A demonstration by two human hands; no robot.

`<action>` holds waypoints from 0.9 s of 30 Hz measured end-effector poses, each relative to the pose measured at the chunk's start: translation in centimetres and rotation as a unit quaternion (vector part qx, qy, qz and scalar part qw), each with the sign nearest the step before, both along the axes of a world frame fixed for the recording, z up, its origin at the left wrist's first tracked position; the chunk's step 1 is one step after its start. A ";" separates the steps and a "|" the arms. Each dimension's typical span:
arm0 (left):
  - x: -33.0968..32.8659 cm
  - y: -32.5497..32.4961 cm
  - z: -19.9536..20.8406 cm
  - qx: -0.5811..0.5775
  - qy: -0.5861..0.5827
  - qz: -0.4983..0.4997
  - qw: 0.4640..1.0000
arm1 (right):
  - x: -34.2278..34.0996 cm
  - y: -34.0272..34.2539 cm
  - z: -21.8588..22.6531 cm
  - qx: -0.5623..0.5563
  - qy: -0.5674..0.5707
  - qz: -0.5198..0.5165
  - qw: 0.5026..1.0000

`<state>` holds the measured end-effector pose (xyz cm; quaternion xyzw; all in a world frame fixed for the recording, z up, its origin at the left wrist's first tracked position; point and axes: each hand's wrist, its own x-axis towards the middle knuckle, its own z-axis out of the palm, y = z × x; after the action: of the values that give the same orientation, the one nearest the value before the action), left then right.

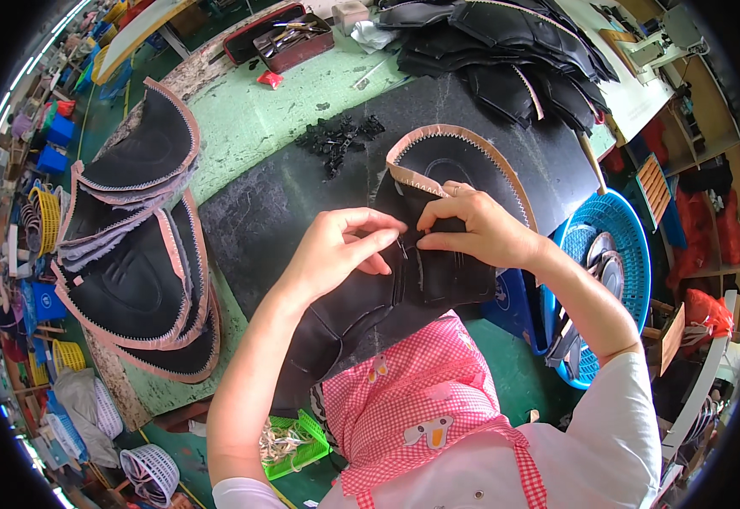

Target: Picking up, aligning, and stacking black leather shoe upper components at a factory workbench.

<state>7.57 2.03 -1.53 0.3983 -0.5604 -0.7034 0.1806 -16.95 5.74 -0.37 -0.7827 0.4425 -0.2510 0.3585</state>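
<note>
far out to the left of the left hand (336, 254) lay a stack of black padded panels (137, 254) edged in pink zigzag trim, piled on the green table (251, 119), well apart from the work. the left hand itself was pinched narrow, thumb and forefinger closed on a small dark clip or pin (402, 247) at the seam of the black panel (438, 254); what exactly the little piece was could not be told. the panel lay directly under and between both hands, its long axis running from the trimmed, rounded end beyond the fingertips back toward the person's lap, where its near end hung off the table edge over the pink checked apron (421, 399).

the right hand (480, 225) met the left almost fingertip to fingertip, its fingers curled and pressing the folded edge flat just right of the seam. both hands were equally close to the seam; neither had to reach.

beyond the hands, a heap of small black clips (340, 140) sat on the black mat (251, 220), within reach and unobstructed. further beyond lay a pile of black cut pieces (506, 51). to the right of the right hand, below the table, stood a blue basket (625, 237).
</note>
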 end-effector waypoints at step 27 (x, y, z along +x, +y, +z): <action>0.9 -0.3 -0.1 0.052 0.005 -0.030 0.998 | 1.3 0.1 1.1 0.066 0.047 0.020 0.997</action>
<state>8.49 1.72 -1.59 0.3868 -0.5341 -0.7385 0.1409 -15.63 5.88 0.75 -0.7771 0.4585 -0.1773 0.3931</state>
